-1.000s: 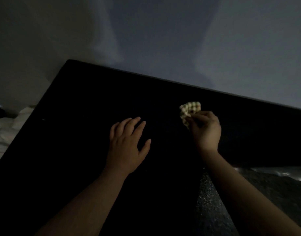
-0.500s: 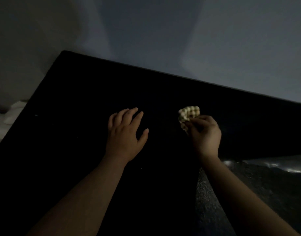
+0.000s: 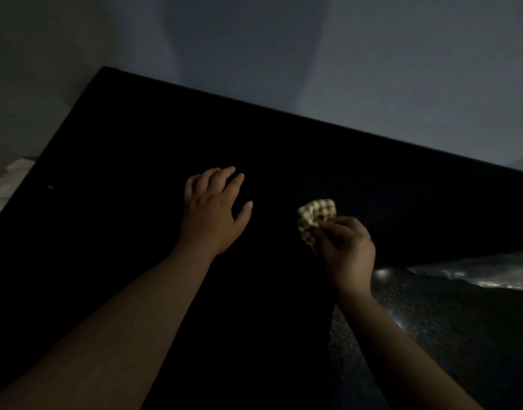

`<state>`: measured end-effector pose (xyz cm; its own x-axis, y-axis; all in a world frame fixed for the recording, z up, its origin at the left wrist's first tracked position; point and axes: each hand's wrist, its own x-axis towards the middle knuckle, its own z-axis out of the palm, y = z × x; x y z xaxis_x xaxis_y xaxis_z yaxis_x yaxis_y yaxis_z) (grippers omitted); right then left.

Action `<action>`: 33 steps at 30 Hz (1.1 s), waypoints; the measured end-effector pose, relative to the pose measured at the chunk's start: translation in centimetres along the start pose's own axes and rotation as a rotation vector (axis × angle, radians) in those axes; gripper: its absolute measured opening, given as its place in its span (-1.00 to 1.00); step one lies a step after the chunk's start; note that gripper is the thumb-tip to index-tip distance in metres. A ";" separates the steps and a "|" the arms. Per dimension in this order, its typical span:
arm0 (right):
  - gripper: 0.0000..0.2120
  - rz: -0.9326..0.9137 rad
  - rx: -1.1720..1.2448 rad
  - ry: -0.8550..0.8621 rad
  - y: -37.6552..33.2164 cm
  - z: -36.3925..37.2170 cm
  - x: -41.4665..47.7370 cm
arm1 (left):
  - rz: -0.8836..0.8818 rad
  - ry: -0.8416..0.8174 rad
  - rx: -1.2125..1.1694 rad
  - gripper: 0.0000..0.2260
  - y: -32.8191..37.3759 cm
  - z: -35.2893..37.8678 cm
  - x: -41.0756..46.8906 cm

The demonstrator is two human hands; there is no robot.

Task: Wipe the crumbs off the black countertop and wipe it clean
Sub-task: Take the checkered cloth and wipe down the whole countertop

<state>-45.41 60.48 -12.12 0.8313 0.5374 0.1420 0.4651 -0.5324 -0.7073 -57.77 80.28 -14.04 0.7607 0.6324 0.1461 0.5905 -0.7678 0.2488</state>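
Pinching the bunched checked cloth [image 3: 313, 216] in my right hand [image 3: 347, 250] midway across the black countertop [image 3: 136, 143], left hand [image 3: 213, 211] flat with fingers [image 3: 224, 179] spread, I judge wiping underway; next I must press down and sweep.

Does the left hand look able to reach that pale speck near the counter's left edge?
Probably yes: the left hand is open over the countertop, and only bare black surface shows between it and the speck. The cloth, though, is in the right hand.
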 end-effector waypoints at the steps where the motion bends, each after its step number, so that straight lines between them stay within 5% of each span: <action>1: -0.82 0.011 -0.016 0.006 0.1 0.3 -0.3 | -0.002 0.003 -0.016 -0.50 0.0 -0.1 0.0; 12: -0.82 0.017 0.140 -0.197 -1.7 0.0 -9.5 | 0.050 -0.058 -0.206 -0.56 -0.7 -5.0 -9.3; 18: -0.85 0.021 -0.002 -0.009 -1.9 -1.6 -5.5 | 0.051 -0.111 -0.199 -0.56 -1.0 -5.7 -15.7; 33: -0.78 0.007 0.073 -0.101 -3.0 -1.3 -16.0 | 0.091 -0.191 -0.113 -0.48 -2.3 -5.0 -17.6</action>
<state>-59.72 52.58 -11.38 0.7979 0.5988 0.0695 0.4333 -0.4895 -0.7567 -73.85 71.41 -12.41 0.8528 0.5222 -0.0084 0.4917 -0.7975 0.3497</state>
